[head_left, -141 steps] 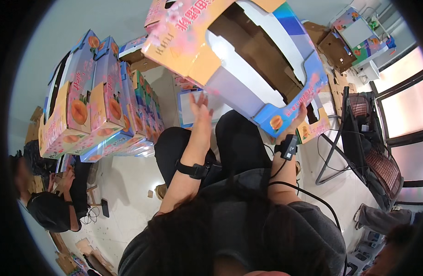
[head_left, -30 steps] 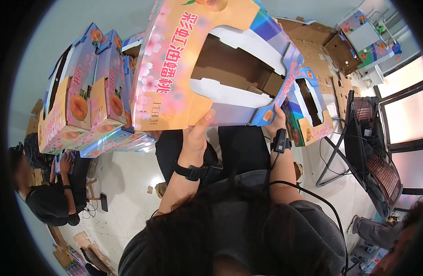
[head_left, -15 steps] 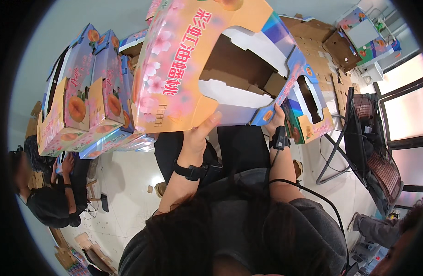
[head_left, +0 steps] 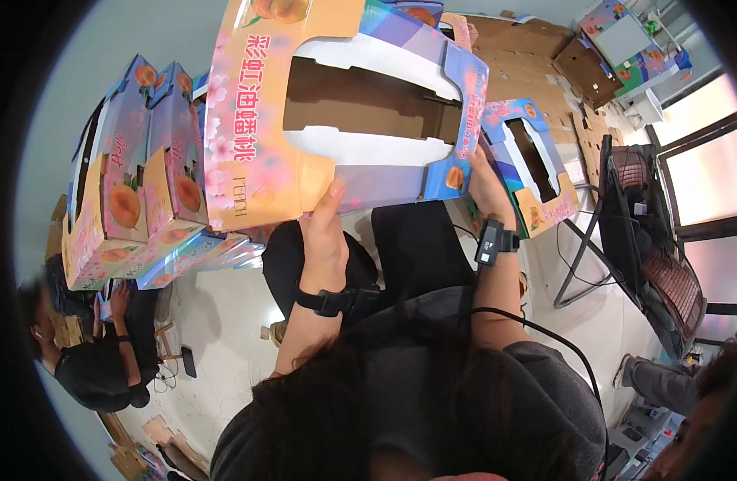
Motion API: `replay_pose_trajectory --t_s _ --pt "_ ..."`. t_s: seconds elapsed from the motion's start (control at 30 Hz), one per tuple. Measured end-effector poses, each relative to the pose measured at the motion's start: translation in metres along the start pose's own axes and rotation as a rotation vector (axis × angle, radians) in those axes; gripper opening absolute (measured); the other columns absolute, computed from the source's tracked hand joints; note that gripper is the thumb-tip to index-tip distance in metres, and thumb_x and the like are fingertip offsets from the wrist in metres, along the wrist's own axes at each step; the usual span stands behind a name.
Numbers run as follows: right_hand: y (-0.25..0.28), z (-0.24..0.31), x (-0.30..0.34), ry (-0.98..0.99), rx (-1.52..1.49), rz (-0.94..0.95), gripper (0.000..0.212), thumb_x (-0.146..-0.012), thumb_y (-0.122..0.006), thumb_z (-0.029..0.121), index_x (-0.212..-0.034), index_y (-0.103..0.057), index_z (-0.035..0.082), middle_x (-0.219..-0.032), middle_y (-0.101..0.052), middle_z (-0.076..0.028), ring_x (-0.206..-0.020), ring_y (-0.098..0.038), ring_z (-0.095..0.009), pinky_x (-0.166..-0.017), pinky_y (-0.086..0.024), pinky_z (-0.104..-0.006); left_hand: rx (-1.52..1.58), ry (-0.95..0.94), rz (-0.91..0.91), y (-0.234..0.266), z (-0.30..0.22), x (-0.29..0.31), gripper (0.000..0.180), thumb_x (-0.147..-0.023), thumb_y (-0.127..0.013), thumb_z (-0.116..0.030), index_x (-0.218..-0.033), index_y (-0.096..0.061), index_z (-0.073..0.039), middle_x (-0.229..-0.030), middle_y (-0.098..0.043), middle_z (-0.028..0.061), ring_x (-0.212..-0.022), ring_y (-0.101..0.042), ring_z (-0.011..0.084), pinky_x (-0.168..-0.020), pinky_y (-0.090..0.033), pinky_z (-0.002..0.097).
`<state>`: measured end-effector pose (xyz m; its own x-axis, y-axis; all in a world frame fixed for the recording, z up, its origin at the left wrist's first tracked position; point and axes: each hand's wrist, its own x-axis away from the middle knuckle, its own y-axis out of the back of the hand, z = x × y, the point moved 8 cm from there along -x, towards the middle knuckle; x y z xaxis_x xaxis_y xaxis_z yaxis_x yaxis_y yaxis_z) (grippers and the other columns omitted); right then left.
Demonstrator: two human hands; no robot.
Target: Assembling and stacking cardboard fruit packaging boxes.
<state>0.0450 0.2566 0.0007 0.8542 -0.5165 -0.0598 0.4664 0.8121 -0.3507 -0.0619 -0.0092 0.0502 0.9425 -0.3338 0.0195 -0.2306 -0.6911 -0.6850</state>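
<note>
Up in front of me is a cardboard fruit box, printed orange, pink and blue with peaches and blossoms. A large cut-out in its top shows the brown inside and white edge flaps. My left hand grips its near edge, thumb on the orange panel and the other fingers hidden beneath. At the near right corner, my right hand is closed on the blue end; its fingertips are partly hidden. Both wrists wear black straps. A similar box stands just beyond my right hand.
Several matching boxes are stacked at the left. Below them another person in dark clothes handles something blue. Flattened cardboard covers the far area. To the right stands a folding chair; a second person's leg shows at lower right.
The held box has swung left and levelled, so more of its top opening shows. Both hands still hold it. My right hand has risen slightly along the corner.
</note>
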Motion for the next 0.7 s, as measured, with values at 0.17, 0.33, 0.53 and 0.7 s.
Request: replay_pose_trajectory --t_s 0.17,0.33,0.53,0.7 --pt "0.013 -0.023 -0.001 -0.108 -0.099 -0.139 0.049 -0.093 -0.053 0.031 -0.132 -0.042 0.004 -0.127 -0.05 -0.004 -0.118 -0.044 -0.016 -0.102 -0.03 -0.0309 -0.092 -0.004 0.044 0.0 -0.002 0.004 0.036 -0.082 -0.063 -0.012 -0.117 -0.052 -0.008 -0.112 -0.054 0.0031 -0.108 -0.05 0.017 -0.094 -0.037 0.0364" --pt "0.028 -0.053 0.01 -0.183 -0.364 -0.28 0.046 -0.093 -0.051 0.035 -0.129 -0.046 0.006 -0.127 -0.053 -0.004 -0.115 -0.05 -0.017 -0.099 -0.037 -0.0339 -0.09 -0.07 0.053 -0.008 -0.008 0.013 0.035 -0.08 -0.066 -0.004 -0.113 -0.055 -0.006 -0.107 -0.056 0.0029 -0.101 -0.053 0.0139 -0.091 -0.041 0.0311" --pt "0.032 -0.052 0.009 -0.072 -0.479 -0.291 0.051 -0.092 -0.05 0.041 -0.131 -0.044 0.009 -0.128 -0.052 -0.007 -0.117 -0.05 -0.024 -0.101 -0.037 -0.0389 -0.242 -0.014 0.248 -0.016 -0.003 0.023 0.036 -0.076 -0.072 -0.005 -0.109 -0.057 -0.004 -0.102 -0.058 0.0044 -0.094 -0.056 0.0149 -0.082 -0.046 0.0292" --pt "0.028 -0.061 0.009 -0.042 -0.67 -0.189 0.055 -0.091 -0.05 0.047 -0.13 -0.045 0.01 -0.127 -0.053 -0.008 -0.115 -0.051 -0.025 -0.099 -0.039 -0.0401 -0.399 0.004 0.272 -0.023 -0.002 0.028 0.038 -0.074 -0.075 -0.009 -0.107 -0.058 -0.004 -0.1 -0.058 0.0045 -0.091 -0.056 0.015 -0.081 -0.047 0.0283"
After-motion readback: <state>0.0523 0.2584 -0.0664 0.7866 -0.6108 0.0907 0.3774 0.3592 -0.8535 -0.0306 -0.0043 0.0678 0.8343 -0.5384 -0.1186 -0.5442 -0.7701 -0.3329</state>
